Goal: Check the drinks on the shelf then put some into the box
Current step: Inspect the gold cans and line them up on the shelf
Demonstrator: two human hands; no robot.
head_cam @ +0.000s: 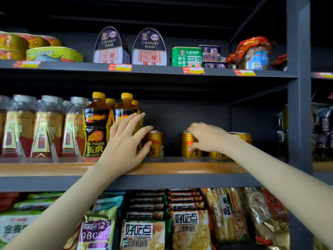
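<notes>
Gold drink cans stand on the middle shelf [162,168]. My left hand [126,141] is spread open beside the left gold can [155,144], its thumb tip at the can's front. My right hand [207,138] curls over the top of the middle gold can [187,143], thumb on its front. A third gold can [243,137] shows behind my right wrist. Hi-Tiger bottles [96,127] with yellow caps stand just left of my left hand. No box is in view.
Clear-capped tea bottles [45,127] fill the shelf's left part. Canned ham [149,47] and other tins sit on the shelf above; snack packets [189,228] lie below. A dark upright post [299,87] bounds the bay on the right. A gap lies between the left and middle cans.
</notes>
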